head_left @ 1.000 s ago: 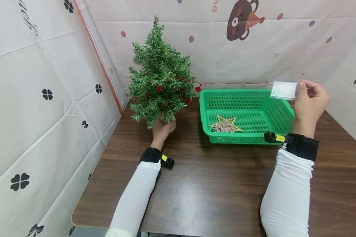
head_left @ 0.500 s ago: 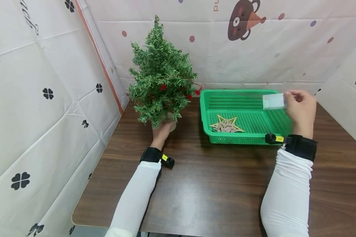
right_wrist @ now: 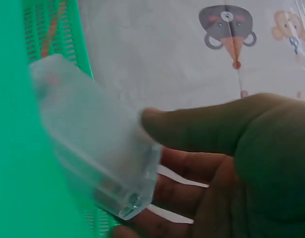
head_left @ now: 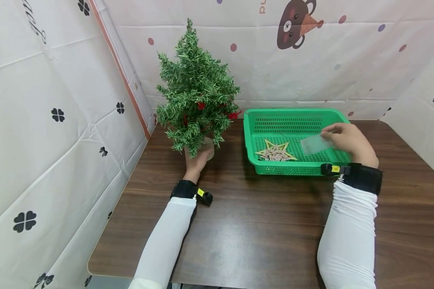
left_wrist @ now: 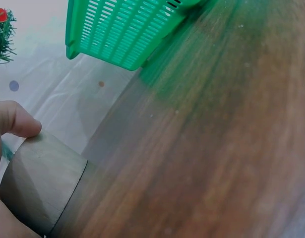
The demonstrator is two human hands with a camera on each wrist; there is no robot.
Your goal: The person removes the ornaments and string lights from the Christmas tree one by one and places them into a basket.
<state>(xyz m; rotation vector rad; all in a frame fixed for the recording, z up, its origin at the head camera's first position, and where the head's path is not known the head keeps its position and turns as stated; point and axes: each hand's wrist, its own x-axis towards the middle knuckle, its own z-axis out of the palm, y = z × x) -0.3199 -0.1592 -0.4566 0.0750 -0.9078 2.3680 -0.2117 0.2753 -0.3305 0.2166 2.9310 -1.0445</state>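
A small green artificial Christmas tree [head_left: 199, 80] stands at the back left of the table, with a red string bearing red ornaments [head_left: 235, 115] among its lower branches. My left hand [head_left: 196, 161] grips its pale base [left_wrist: 45, 173]; in the left wrist view the thumb lies on the base's upper edge. Over the right part of the green basket [head_left: 289, 170], my right hand [head_left: 351, 141] pinches a translucent plastic case [head_left: 314, 144] between thumb and fingers. The right wrist view shows the case blurred, with clear edges; what it contains is unclear.
Inside the basket, at its left, lies a gold star [head_left: 288, 155] with a glittery pinkish piece [head_left: 275, 153] at its centre. A printed cloth [head_left: 256, 72] hangs behind the brown wooden table [head_left: 260, 224], and another covers the left side.
My right hand has moved left and down with the case, from beyond the basket to over it. The red string, earlier stretched towards that hand, now hangs by the tree. My left hand stays put.
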